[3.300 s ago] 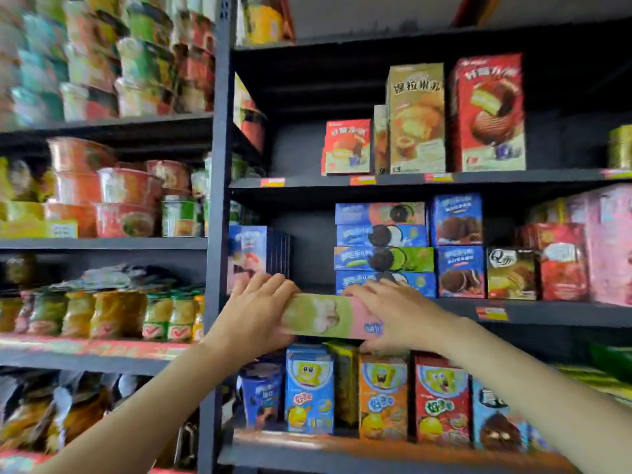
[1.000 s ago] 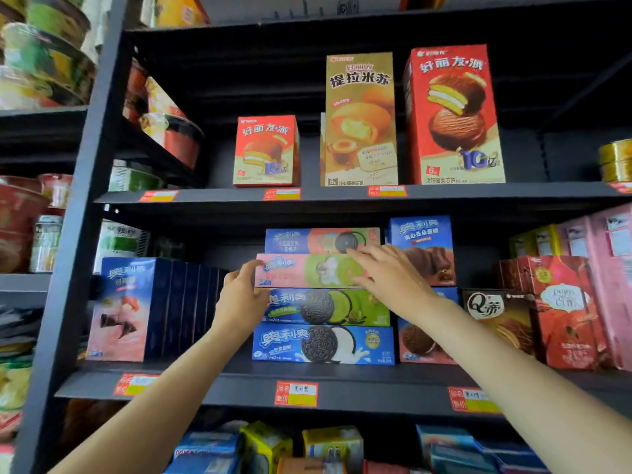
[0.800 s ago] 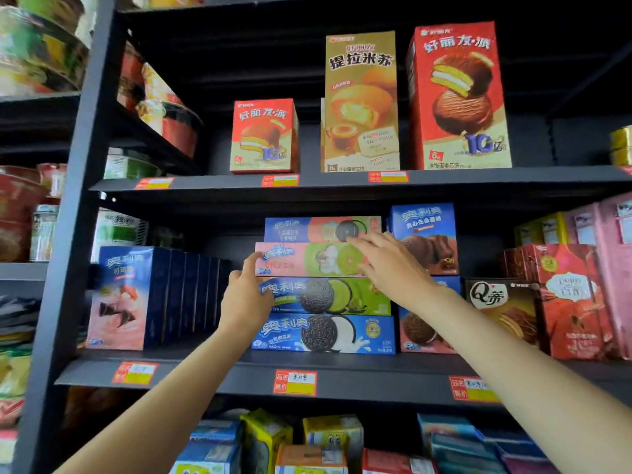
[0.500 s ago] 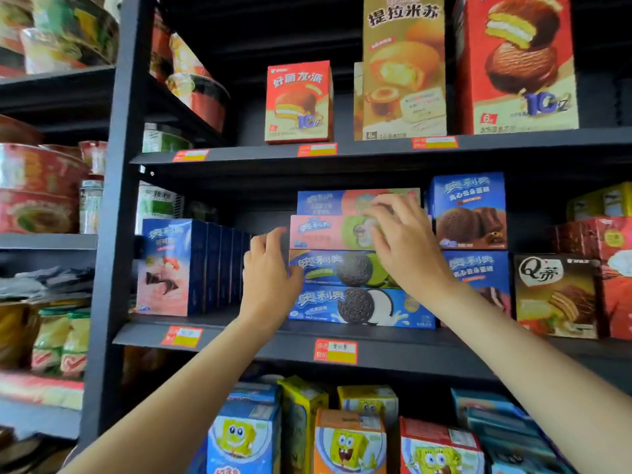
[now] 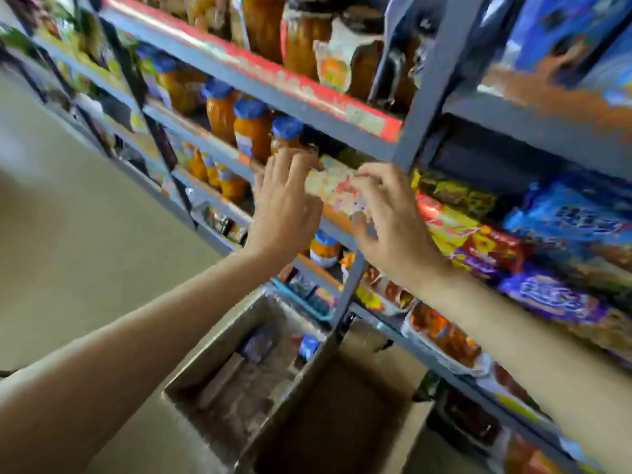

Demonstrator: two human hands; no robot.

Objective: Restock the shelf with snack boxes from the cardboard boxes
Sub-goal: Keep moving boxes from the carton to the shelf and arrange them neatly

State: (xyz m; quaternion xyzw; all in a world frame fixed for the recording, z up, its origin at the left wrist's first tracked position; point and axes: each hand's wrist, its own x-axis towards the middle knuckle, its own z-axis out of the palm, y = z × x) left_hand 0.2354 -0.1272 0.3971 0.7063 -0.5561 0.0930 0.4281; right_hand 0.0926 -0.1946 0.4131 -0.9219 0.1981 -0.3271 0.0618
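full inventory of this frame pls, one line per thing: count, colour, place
snack box: one, pale pink-green, blurred, between both hands
cardboard boxes: two, brown, open, on floor below hands
jars: several, orange, blue lids, shelves upper left
snack packs: many, yellow, red, blue, shelves at right
shelving: grey metal, tilted across view
left hand: holds box's left end
right hand: holds box's right end

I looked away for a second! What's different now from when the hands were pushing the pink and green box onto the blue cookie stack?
The view has swung down, blurred, to the cardboard boxes on the floor. Left hand and right hand have left the stack and now hold a pale snack box between them. As before, both hands work together.
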